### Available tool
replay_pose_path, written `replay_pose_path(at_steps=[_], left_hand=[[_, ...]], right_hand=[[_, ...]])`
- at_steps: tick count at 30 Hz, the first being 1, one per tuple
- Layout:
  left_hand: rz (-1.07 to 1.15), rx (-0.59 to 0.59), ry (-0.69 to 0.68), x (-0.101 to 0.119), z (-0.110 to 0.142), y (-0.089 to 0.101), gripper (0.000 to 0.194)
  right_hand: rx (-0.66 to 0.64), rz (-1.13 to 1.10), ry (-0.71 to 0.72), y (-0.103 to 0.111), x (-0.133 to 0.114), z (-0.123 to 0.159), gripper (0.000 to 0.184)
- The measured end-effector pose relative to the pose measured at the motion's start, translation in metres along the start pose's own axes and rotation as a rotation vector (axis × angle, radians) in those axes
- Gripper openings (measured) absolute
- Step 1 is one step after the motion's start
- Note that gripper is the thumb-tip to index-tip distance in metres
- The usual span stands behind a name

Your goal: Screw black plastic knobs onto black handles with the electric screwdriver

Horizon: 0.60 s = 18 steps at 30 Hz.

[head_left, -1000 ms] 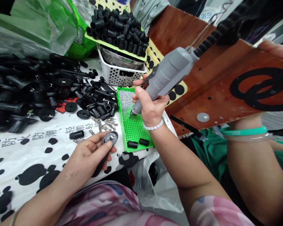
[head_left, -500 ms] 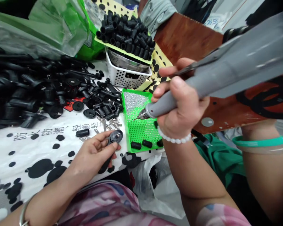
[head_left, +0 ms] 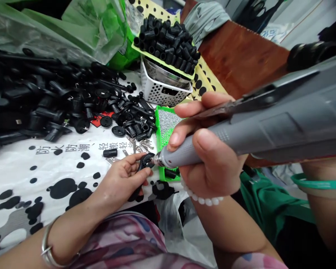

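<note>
The left hand (head_left: pixel 120 183) grips a black plastic disc part (head_left: pixel 145 162) in its fingers, just beside the bit of the grey rotary tool (head_left: pixel 201 149) clenched in the right hand (head_left: pixel 212 164).

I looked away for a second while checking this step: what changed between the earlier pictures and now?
The right hand carried the grey rotary tool leftward, away from above the green perforated tray, until its bit is at the black round part in the left hand. Nothing was picked up or let go. The left hand still holds that part, and the white basket stays in place.
</note>
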<state>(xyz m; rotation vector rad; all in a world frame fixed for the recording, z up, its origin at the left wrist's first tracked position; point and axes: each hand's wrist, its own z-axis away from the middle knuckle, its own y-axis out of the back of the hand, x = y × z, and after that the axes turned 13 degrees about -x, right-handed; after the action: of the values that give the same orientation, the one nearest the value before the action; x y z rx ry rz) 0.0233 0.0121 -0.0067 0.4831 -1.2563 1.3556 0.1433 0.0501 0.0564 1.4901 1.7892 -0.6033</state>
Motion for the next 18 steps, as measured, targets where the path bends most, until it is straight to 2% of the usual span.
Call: replay_pose_path(at_steps=[5,8,11,18], left_hand=[[0.0,-0.009,0.021,0.0016,-0.0017,-0.0008,0.056],[-0.006,-0.029,0.032,0.0036,-0.0011,-0.0007,0.058],[-0.003,-0.042,0.035,0.0047,-0.0005,-0.0007,0.058],[-0.002,-0.005,0.05,0.004,-0.0008,-0.0023,0.053]], right_hand=[[0.012,-0.099,0.023,-0.0043,0.0039,0.0025,0.027],[0.007,-0.075,-0.036,-0.0056,0.0044,0.0043,0.027],[-0.001,-0.048,-0.037,-0.0056,0.0052,0.005,0.026],[-0.008,-0.102,-0.008,-0.0058,0.0062,0.0057,0.026]])
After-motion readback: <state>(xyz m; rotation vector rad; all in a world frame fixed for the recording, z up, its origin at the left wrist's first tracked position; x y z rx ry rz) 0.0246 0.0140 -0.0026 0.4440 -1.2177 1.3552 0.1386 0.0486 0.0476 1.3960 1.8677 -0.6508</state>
